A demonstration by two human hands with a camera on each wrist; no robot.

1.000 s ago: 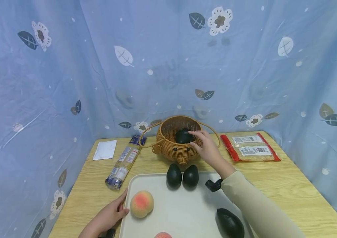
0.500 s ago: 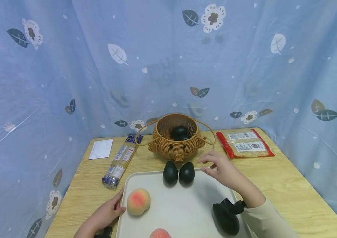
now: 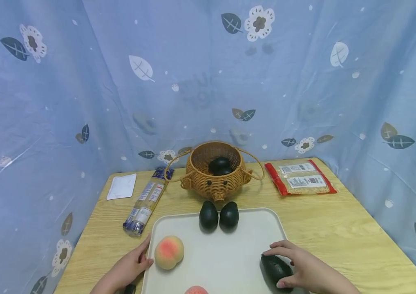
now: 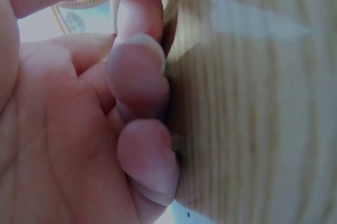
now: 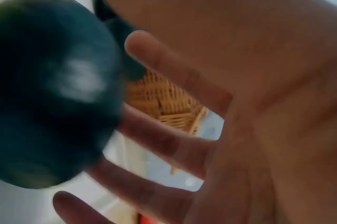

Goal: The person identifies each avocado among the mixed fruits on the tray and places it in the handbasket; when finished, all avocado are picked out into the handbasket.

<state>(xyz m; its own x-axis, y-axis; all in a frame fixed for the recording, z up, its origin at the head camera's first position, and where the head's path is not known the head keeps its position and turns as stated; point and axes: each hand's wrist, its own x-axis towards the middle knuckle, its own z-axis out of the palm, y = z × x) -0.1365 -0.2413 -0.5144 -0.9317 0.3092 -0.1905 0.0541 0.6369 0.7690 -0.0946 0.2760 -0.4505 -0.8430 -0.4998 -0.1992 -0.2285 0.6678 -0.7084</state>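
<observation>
At the right of the white tray [image 3: 226,261], my right hand [image 3: 303,267] is around a dark avocado [image 3: 276,269], thumb on the near side and fingers over the far end. The right wrist view shows this avocado [image 5: 58,87] large, with the fingers [image 5: 174,76] spread and fairly straight beside it. My left hand [image 3: 130,263] rests at the tray's left edge, thumb at the rim. Its fingertips [image 4: 150,155] bend down to the wood in the left wrist view. Two avocados [image 3: 209,216] stand at the tray's far edge. A peach [image 3: 169,252] lies near my left hand.
Behind the tray stands a wicker basket [image 3: 208,185] with two handles and dark avocados inside. A pasta packet [image 3: 147,204] and white card [image 3: 121,186] lie left, a red-edged packet [image 3: 301,177] right. Another peach [image 3: 196,290] shows at the bottom. A blue curtain [image 3: 193,81] hangs behind.
My right hand has let go of an avocado in the basket, drawn back toward me and come down around the avocado at the tray's right. My left hand stays at the tray's edge.
</observation>
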